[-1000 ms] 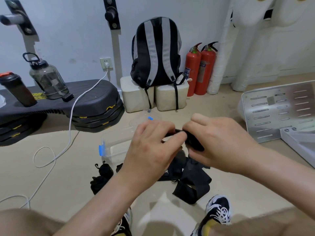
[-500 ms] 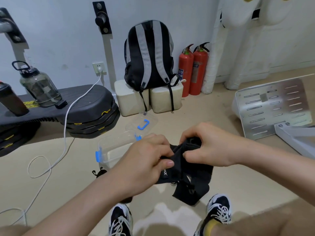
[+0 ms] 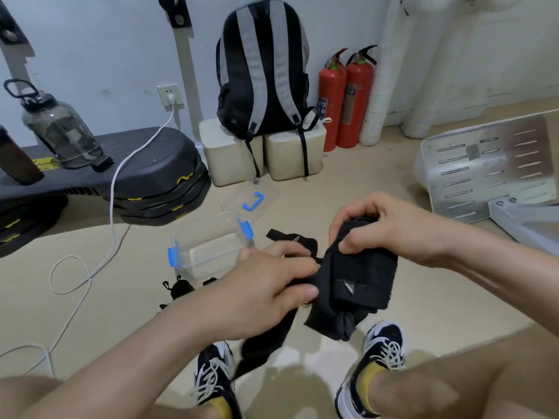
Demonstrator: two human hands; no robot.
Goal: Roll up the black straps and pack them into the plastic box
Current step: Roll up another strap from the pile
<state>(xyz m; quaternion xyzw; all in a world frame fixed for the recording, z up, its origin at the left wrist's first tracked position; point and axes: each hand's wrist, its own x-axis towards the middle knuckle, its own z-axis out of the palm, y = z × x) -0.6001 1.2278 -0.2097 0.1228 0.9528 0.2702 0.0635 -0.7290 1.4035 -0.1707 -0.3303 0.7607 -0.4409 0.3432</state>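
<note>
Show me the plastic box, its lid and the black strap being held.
plastic box (image 3: 211,252), head view, bare bottom.
lid (image 3: 267,195), head view, clear panel beside handle.
black strap (image 3: 363,267), head view, wide flat part.

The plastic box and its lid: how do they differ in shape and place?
The plastic box is deep, with blue latches at two ends; the lid is flat, with one blue handle. The box stands nearer the camera; the lid lies behind it. Both are clear plastic, on the floor.
</note>
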